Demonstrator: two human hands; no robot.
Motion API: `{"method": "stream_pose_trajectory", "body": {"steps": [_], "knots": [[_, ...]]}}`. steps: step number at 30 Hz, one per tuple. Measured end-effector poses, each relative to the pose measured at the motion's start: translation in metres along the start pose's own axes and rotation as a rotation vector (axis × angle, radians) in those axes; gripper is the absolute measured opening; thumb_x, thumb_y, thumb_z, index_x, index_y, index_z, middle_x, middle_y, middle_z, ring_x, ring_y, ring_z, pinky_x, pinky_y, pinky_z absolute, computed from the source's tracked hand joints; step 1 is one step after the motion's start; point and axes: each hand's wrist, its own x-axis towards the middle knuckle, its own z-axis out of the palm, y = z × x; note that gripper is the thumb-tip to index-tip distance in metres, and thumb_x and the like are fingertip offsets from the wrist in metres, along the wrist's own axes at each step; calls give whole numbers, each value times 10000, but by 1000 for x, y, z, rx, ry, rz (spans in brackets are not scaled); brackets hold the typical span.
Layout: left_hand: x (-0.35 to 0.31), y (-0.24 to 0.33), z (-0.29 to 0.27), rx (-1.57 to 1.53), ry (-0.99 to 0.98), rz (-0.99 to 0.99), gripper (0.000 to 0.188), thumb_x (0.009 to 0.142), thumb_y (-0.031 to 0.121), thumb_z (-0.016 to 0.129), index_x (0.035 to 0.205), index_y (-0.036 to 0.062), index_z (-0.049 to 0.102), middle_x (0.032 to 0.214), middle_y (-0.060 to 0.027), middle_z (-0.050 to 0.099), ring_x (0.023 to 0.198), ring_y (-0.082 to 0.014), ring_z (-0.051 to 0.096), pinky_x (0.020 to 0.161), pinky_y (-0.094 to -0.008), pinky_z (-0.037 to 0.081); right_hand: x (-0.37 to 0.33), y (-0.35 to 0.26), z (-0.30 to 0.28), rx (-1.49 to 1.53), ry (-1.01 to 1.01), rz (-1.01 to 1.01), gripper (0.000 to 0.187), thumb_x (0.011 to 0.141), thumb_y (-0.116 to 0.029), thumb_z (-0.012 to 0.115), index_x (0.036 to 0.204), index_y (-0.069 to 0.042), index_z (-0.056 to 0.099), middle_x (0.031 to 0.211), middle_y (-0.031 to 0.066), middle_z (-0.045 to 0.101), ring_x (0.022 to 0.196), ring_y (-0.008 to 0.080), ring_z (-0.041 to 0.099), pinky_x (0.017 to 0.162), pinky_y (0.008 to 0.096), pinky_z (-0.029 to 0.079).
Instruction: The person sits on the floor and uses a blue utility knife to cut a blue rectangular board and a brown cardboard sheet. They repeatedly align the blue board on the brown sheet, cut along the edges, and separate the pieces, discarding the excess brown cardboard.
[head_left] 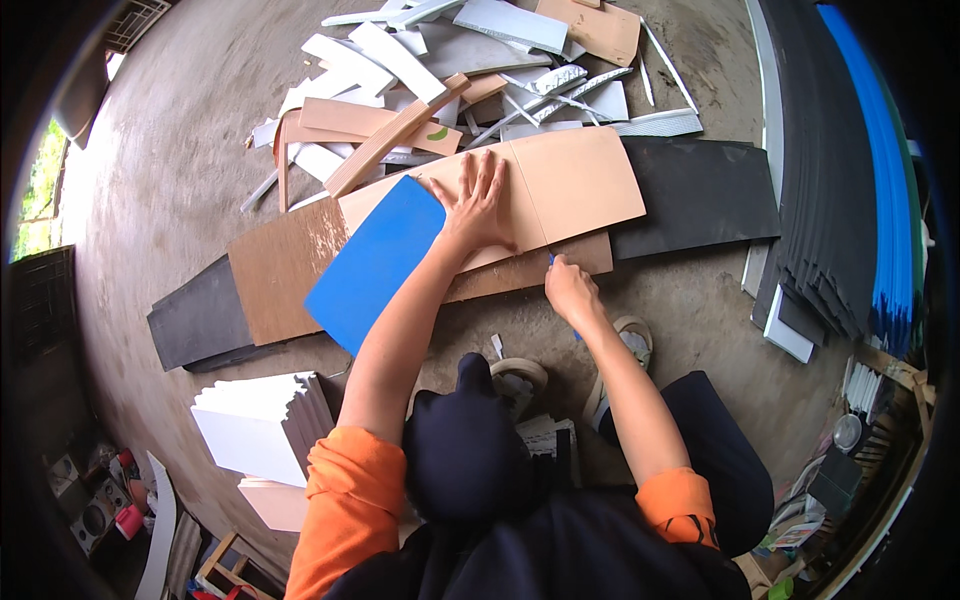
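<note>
My left hand [475,205] lies open with fingers spread, pressing on a tan foam sheet [582,185]. A thin straight line crosses this sheet to the right of that hand. At the line's near end, my right hand [572,290] is closed around a slim blue utility knife [551,259], mostly hidden in the fist. Beside my left wrist, a blue sheet [375,265] lies slanted over the layers. Under the tan sheet is a worn brown board [280,270], resting on a long black board [695,195] that shows at both ends.
Beyond the boards is a heap of white and tan offcuts [400,65]. A stack of white pieces [250,425] stands near left. Long black sheets [825,180] and blue sheets [890,200] lie along the right. My sandalled feet [520,380] are just this side of the boards.
</note>
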Motion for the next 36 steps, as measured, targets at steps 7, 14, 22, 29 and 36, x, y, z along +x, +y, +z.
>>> {"method": "stream_pose_trajectory", "body": {"steps": [7,14,22,29,36], "knots": [[-55,-34,18,57,251,156,622,777,354,572,1337,239,326,1409,-17,263,1312,-186,220,994,-648,30,-14,20,-21,137,135,-88,247,889,-224,408,897,12,481,719,260,584,726,422,577,638,488,462],[-98,-109,-7,164,101,167,574,802,95,469,1332,270,336,1408,12,275,1309,-128,231,1050,-557,40,69,7,-21,184,559,-346,196,845,-150,476,892,33,524,879,195,531,878,326,498,726,431,425],[-54,-95,9,50,476,-64,568,817,155,537,1337,124,308,1386,-66,302,1299,-194,248,1069,-461,96,88,2,-2,181,738,-460,153,825,-126,504,848,25,511,847,170,478,825,330,443,742,436,384],[21,-35,7,-85,462,91,1135,491,637,686,1359,63,234,1254,-116,382,1191,-260,338,1025,-571,113,86,10,-8,244,815,-529,162,805,-85,526,894,46,491,1046,186,442,937,355,412,809,457,367],[47,-32,-22,-100,363,130,863,441,591,746,1049,35,487,942,-112,501,912,-267,508,793,-435,327,78,7,-23,309,790,-492,202,844,-94,485,960,72,482,1209,220,401,1029,393,405,865,461,358]]}}
